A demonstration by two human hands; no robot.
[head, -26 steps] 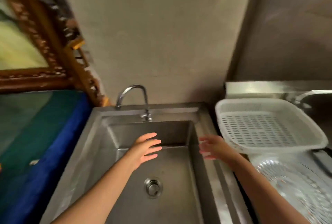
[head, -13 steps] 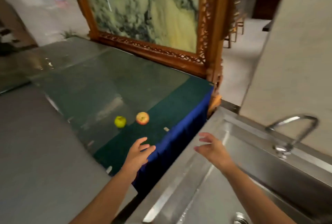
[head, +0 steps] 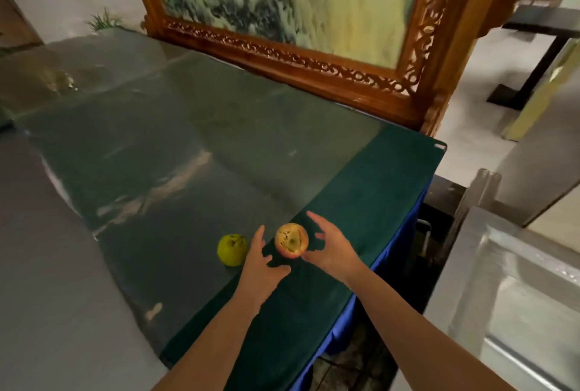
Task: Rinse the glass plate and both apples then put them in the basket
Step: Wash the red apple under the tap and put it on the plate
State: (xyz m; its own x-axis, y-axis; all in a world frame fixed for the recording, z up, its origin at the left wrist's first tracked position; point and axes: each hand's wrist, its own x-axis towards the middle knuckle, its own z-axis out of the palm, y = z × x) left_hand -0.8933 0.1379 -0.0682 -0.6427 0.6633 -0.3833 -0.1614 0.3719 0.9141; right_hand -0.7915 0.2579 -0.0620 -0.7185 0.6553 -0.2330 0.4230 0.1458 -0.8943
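A round red-and-yellow apple [head: 292, 240] is sitting on a dark green tablecloth [head: 370, 190] near the table's right-hand corner, its stem end facing up toward the camera. Just beside it, to the left, a smaller round yellow-green apple [head: 232, 249] is resting on the same cloth, apart from the red one.

The person's left hand [head: 263, 260] is reaching in between the two apples, fingers spread and open, gripping nothing; its fingertips are lying close to the left side of the red-and-yellow apple, and it is hard to tell whether they are touching it. The right hand [head: 329, 248] is cupping toward the right side of the same apple, fingers open and curved, the thumb close to the fruit's lower edge; no closed grip is showing.

A carved wooden frame [head: 301, 61] holding a green and yellow marbled panel is standing along the far edge of the table. A blue skirt [head: 405, 252] is hanging below the green cloth on the right side. At the right edge of the view, a stainless steel sink rim [head: 502, 265] is showing, well apart from the apples.
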